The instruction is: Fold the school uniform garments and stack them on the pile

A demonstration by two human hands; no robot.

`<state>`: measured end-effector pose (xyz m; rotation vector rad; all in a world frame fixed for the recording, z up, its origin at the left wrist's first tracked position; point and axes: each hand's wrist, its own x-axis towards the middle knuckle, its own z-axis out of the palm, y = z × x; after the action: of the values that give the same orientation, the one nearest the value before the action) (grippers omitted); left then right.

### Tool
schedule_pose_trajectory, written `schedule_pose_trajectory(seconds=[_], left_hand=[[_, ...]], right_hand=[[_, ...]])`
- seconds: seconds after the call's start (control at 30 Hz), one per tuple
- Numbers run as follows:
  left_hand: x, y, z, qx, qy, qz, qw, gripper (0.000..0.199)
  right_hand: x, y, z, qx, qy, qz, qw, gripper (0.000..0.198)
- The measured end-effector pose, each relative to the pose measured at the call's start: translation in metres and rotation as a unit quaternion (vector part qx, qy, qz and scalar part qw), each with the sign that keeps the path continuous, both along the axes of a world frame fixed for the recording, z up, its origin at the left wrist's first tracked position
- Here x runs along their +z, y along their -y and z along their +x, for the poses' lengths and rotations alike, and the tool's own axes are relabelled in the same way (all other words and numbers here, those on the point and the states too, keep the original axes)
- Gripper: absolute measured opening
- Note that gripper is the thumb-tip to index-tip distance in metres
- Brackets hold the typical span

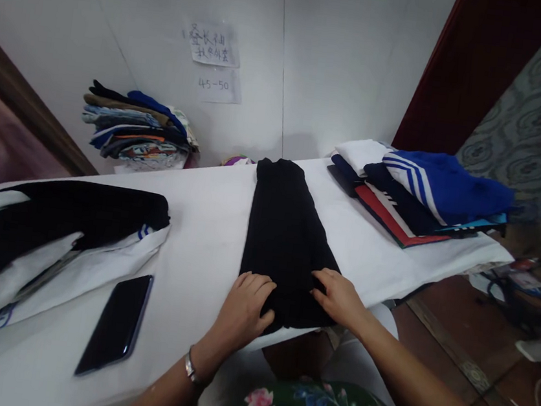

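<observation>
A black garment (285, 224) lies folded into a long strip across the white-covered table, its wider end at the near edge. I cannot tell from the folds whether it is a top or trousers. At the lower left side of the cloth, my left hand (250, 298) has its fingers curled on top and its thumb at the hem, closed on the fabric. My right hand (338, 295) pinches the opposite side, thumb and fingers closed on the edge. A metal bracelet (190, 364) circles my left wrist.
On the left lie black and white clothes (67, 225) and a dark phone (116, 322). Folded clothes (133, 125) are piled at the back left. A second stack, topped by a blue striped garment (448, 184), stands on the right. Paper signs (215, 43) hang on the wall.
</observation>
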<state>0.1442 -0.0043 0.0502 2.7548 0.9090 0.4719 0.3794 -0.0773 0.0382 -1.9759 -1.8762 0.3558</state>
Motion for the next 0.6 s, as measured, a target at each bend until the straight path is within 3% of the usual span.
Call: schedule_pose_trajectory(seconds=[0.23, 0.4, 0.5, 0.6], left_hand=[[0.010, -0.002, 0.014, 0.114, 0.083, -0.003, 0.990, 0.027], [0.004, 0.007, 0.027, 0.042, 0.005, 0.001, 0.999, 0.025], [-0.001, 0.007, 0.024, 0.017, 0.015, -0.001, 1.000, 0.032], [-0.005, 0.006, 0.019, 0.012, 0.049, -0.006, 0.999, 0.038]], right_hand=[[-0.006, 0.003, -0.002, 0.016, -0.052, 0.036, 0.998, 0.029], [-0.002, 0.005, -0.003, 0.040, -0.044, 0.022, 0.998, 0.017], [-0.002, 0.008, 0.010, 0.044, -0.141, 0.059, 0.987, 0.027], [-0.009, 0.012, 0.033, -0.026, -0.158, 0.122, 0.979, 0.038]])
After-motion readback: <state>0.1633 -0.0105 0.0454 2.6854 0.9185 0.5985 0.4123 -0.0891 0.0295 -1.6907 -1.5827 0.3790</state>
